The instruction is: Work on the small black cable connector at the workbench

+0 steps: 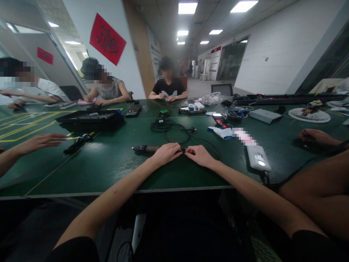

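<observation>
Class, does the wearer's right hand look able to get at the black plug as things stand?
Probably yes: the plug lies just beyond the right hand, across only low cable, though that hand's fingertips are occupied beside the electric screwdriver.

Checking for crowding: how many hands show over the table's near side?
4: the wearer's left hand and right hand, at the tool; a co-worker's hand at left; another hand at right. Others may be hidden.

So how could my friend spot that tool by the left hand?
Find the green table, then the camera wearer's left hand near its close edge. Poking out leftward is a brown, rod-like tool with black collar and silver tip. Unlike the coiled cable behind, it's thick and straight.
</observation>
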### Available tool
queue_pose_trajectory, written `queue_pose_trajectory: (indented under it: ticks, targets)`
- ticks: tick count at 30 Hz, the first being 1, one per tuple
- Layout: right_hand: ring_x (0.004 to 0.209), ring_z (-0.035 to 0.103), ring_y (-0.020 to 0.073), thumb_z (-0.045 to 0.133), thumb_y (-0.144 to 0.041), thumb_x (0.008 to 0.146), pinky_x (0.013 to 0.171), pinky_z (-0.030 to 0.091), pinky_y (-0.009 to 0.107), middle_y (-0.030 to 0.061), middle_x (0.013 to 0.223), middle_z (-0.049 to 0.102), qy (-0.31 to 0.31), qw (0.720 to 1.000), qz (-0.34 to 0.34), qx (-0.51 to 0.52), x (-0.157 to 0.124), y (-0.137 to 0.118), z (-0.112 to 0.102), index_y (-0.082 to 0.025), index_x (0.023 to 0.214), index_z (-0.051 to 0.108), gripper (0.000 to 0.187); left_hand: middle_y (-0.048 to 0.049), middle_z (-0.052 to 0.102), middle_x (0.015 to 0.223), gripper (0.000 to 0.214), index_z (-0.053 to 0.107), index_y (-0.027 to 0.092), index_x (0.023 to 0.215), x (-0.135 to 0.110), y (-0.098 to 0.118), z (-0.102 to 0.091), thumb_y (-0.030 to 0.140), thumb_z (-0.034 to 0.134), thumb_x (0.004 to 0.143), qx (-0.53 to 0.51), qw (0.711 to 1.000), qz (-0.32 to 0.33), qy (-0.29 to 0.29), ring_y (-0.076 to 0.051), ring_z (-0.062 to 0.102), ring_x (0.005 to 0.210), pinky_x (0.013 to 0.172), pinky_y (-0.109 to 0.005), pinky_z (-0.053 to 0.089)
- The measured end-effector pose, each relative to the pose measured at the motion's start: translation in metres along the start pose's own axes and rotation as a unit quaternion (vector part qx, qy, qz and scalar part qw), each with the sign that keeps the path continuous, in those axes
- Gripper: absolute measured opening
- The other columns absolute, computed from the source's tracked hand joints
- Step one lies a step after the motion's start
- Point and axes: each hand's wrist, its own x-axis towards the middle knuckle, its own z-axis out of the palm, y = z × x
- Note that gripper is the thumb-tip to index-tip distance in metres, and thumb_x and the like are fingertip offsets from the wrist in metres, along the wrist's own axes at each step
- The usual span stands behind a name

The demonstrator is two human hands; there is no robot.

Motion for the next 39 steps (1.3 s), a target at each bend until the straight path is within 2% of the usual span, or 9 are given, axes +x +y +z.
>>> queue_pose_trajectory:
  ticks: [5, 14, 16, 20, 25, 30, 33, 35, 39]
  targets:
    - [0.076, 0.069, 0.0171, 0.067, -0.033, 0.097, 0.072, 0.049, 0.026, 0.0039, 0.087, 0.077, -0.001, 1.000, 0.003, 0.001, 0.0008, 0.0012, 0.0012, -0.020, 0.101, 0.079, 0.017, -0.0078, 0.069, 0.118, 0.020, 0.062, 0.023, 0.121, -0.0001, -0.0002, -0.0003, 0.028, 0.051, 0.105, -0.015, 0.999, 0.041, -0.003, -0.022, 0.066, 0.111, 0.100, -0.038, 0.053]
    - [0.078, 0.070, 0.0175, 0.066, -0.034, 0.098, 0.073, 0.049, 0.026, 0.0040, 0.088, 0.078, 0.003, 1.000, -0.002, 0.000, 0.0002, 0.0019, 0.0018, -0.021, 0.100, 0.079, 0.018, -0.0061, 0.067, 0.101, 0.024, 0.060, 0.021, 0.105, 0.0008, 0.0014, -0.0013, 0.042, 0.049, 0.108, -0.003, 1.000, -0.002, -0.002, -0.022, 0.066, 0.094, 0.085, -0.035, 0.054]
    - [0.077, 0.070, 0.0174, 0.066, -0.034, 0.099, 0.073, 0.049, 0.026, 0.0039, 0.088, 0.078, 0.004, 1.000, -0.005, 0.001, 0.0002, 0.0025, 0.0018, -0.021, 0.101, 0.079, 0.018, -0.0065, 0.067, 0.105, 0.021, 0.060, 0.022, 0.109, 0.0002, 0.0021, -0.0024, 0.041, 0.052, 0.106, -0.006, 1.000, 0.004, -0.004, -0.022, 0.067, 0.098, 0.088, -0.036, 0.054]
    - [0.076, 0.069, 0.0170, 0.066, -0.033, 0.098, 0.072, 0.048, 0.026, 0.0037, 0.087, 0.077, 0.006, 1.000, -0.004, 0.003, 0.0002, 0.0034, 0.0025, -0.020, 0.101, 0.078, 0.018, -0.0069, 0.068, 0.116, 0.018, 0.060, 0.023, 0.120, -0.0010, 0.0016, -0.0025, 0.030, 0.052, 0.105, -0.011, 0.999, 0.031, -0.008, -0.022, 0.066, 0.111, 0.100, -0.037, 0.052]
    - [0.075, 0.068, 0.0166, 0.066, -0.033, 0.098, 0.070, 0.046, 0.026, 0.0037, 0.086, 0.077, 0.006, 1.000, -0.005, -0.003, 0.0002, 0.0026, 0.0022, -0.020, 0.099, 0.078, 0.018, -0.0067, 0.068, 0.109, 0.019, 0.060, 0.022, 0.113, -0.0005, 0.0016, -0.0022, 0.037, 0.051, 0.107, -0.010, 1.000, -0.002, -0.009, -0.022, 0.068, 0.101, 0.090, -0.037, 0.055]
    - [0.075, 0.068, 0.0165, 0.065, -0.032, 0.098, 0.071, 0.047, 0.026, 0.0037, 0.086, 0.077, 0.005, 1.000, -0.009, -0.005, 0.0003, 0.0024, 0.0014, -0.020, 0.100, 0.078, 0.018, -0.0066, 0.068, 0.116, 0.017, 0.059, 0.023, 0.118, -0.0005, 0.0012, -0.0014, 0.032, 0.050, 0.107, -0.011, 0.999, 0.030, -0.006, -0.022, 0.066, 0.110, 0.098, -0.037, 0.053]
    - [0.075, 0.068, 0.0165, 0.066, -0.032, 0.099, 0.071, 0.047, 0.026, 0.0035, 0.086, 0.077, 0.001, 1.000, -0.006, -0.005, 0.0007, 0.0029, 0.0016, -0.020, 0.100, 0.078, 0.018, -0.0063, 0.069, 0.108, 0.019, 0.059, 0.021, 0.112, -0.0007, 0.0001, -0.0003, 0.037, 0.050, 0.108, -0.010, 1.000, 0.006, -0.006, -0.022, 0.067, 0.102, 0.091, -0.036, 0.054]
    - [0.076, 0.069, 0.0167, 0.066, -0.032, 0.098, 0.072, 0.048, 0.026, 0.0038, 0.087, 0.077, 0.000, 1.000, -0.004, -0.003, 0.0009, 0.0032, 0.0020, -0.020, 0.101, 0.079, 0.018, -0.0066, 0.069, 0.110, 0.021, 0.059, 0.021, 0.114, -0.0010, -0.0001, -0.0002, 0.040, 0.053, 0.107, -0.007, 1.000, 0.001, -0.005, -0.023, 0.067, 0.102, 0.091, -0.036, 0.054]
    - [0.077, 0.069, 0.0169, 0.067, -0.032, 0.098, 0.073, 0.048, 0.026, 0.0038, 0.087, 0.077, 0.001, 1.000, -0.009, 0.000, 0.0010, 0.0036, 0.0022, -0.020, 0.102, 0.079, 0.018, -0.0061, 0.068, 0.116, 0.017, 0.058, 0.023, 0.118, -0.0015, 0.0000, -0.0005, 0.032, 0.052, 0.106, -0.012, 1.000, 0.024, -0.010, -0.022, 0.066, 0.109, 0.099, -0.037, 0.052]
